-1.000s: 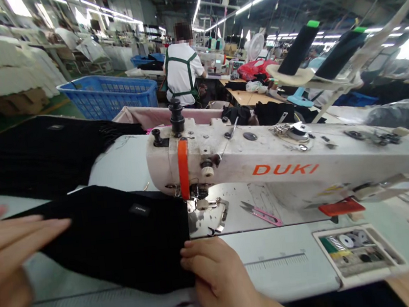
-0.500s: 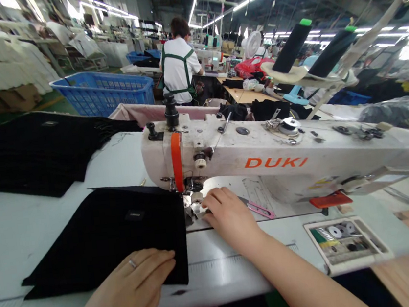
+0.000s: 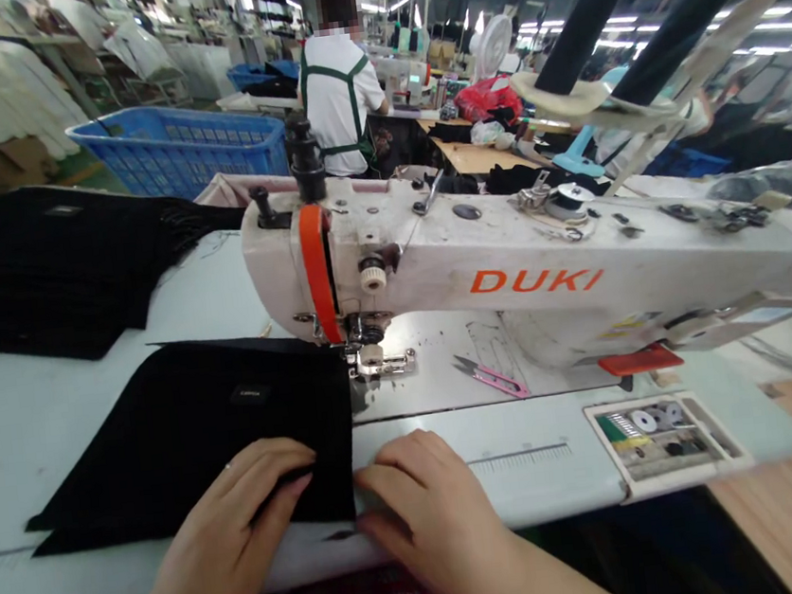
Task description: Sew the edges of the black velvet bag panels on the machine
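A black fabric piece [image 3: 183, 436] with a small label lies flat on the pale table, its right edge by the presser foot [image 3: 375, 361] of the white DUKI sewing machine [image 3: 523, 278]. My left hand [image 3: 242, 515] rests on the fabric's near right corner, fingers curled down on the cloth. Just right of that edge, my right hand [image 3: 426, 503] pinches the fabric corner with bent fingers.
Pink thread snips [image 3: 489, 377] lie on the machine bed. A tray of bobbins [image 3: 659, 434] is set in the table at the right. A stack of black fabric [image 3: 27, 263] lies far left, a blue basket [image 3: 180, 155] behind it. A person in a white shirt [image 3: 337, 94] works beyond.
My right hand has drawn back from the presser foot to the fabric's near corner. My left hand has shifted slightly right on the cloth. The view has tilted down a little.
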`<control>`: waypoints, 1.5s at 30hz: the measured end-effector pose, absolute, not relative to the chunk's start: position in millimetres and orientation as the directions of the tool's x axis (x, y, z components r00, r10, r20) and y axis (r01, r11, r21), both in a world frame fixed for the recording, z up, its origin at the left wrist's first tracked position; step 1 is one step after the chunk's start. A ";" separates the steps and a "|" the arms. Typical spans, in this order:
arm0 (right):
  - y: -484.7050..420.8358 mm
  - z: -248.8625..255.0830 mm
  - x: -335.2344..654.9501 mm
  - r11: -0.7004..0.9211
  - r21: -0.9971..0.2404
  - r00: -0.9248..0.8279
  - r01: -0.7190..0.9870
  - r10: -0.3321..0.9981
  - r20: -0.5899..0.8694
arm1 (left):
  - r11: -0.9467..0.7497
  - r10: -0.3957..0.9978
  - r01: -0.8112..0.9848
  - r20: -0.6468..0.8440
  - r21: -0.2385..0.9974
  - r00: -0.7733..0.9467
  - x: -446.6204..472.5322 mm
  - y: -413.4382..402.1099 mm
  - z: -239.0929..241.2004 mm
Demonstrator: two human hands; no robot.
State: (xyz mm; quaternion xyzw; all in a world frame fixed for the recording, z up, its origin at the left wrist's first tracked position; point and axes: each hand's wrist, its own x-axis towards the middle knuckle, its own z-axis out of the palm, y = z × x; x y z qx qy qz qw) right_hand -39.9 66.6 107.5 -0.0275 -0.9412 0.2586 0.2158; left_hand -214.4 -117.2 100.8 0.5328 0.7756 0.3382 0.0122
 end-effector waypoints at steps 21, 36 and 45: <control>43.7 99.8 -44.4 0.798 -0.602 -0.787 0.032 0.391 0.476 | 0.257 0.793 0.778 0.335 0.574 -0.509 -219.3 -123.8 100.9; 58.6 97.6 -49.1 0.831 -0.497 -0.849 -0.249 0.060 0.525 | -0.034 0.952 0.988 0.305 0.148 -0.013 -226.8 -118.7 112.5; 70.7 103.8 -54.0 0.808 -0.480 -0.871 -0.341 -0.079 0.485 | -0.087 0.970 0.989 0.238 0.120 0.057 -217.6 -114.0 102.3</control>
